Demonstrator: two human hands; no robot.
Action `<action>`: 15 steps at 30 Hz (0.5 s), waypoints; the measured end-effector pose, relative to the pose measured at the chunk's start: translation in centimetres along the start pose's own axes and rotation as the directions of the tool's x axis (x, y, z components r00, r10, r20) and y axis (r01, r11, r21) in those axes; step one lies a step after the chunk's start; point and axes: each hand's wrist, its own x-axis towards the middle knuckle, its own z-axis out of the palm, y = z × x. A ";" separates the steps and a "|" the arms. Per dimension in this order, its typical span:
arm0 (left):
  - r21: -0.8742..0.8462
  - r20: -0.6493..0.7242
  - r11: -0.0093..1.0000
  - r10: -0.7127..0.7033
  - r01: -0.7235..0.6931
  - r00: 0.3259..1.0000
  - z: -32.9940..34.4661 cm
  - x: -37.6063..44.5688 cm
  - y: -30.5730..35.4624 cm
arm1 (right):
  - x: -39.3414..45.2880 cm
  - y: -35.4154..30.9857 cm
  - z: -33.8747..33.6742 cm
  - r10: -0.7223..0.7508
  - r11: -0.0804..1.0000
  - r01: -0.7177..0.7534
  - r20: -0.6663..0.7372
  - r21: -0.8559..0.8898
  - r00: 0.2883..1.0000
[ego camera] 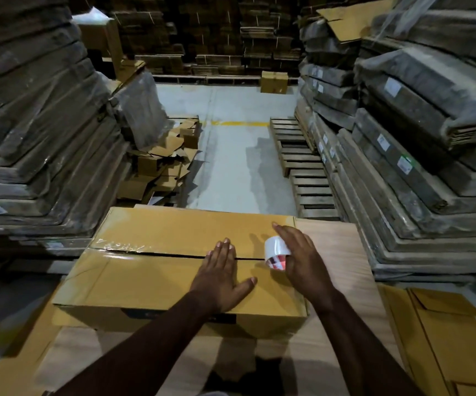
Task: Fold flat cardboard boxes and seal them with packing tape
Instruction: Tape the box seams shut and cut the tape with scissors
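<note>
Clearly the sealing step is under way: the cardboard box (174, 270) sits on the table (336, 252), its centre seam taped only at the left end. The left hand (222, 277) presses flat, fingers straight, beside the seam, while the right hand (302, 258) grips the tape roll (276, 252) over it. Next, I judge, tape must be run along the open seam.

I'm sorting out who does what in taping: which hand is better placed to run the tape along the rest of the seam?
Right. The right hand already holds the tape roll at the seam near the cardboard box's right end. The left hand lies flat across the seam, pressing the flaps down.
</note>
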 end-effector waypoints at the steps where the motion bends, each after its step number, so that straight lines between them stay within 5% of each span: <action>1: -0.010 0.002 1.000 -0.004 0.004 1.000 0.0 0.1 0.5 | -0.1 0.1 0.5 0.067 0.994 -0.066 -0.016 0.089 0.998; 8: -0.090 -0.047 0.983 0.159 -0.163 0.986 1.1 0.1 4.7 | -1.0 0.1 1.2 0.038 0.986 -0.024 -0.086 0.163 0.996; 15: -0.001 0.023 0.990 0.140 -0.140 0.990 0.2 -0.3 3.5 | -1.2 2.5 -1.8 -0.092 0.984 0.078 -0.079 -0.160 0.993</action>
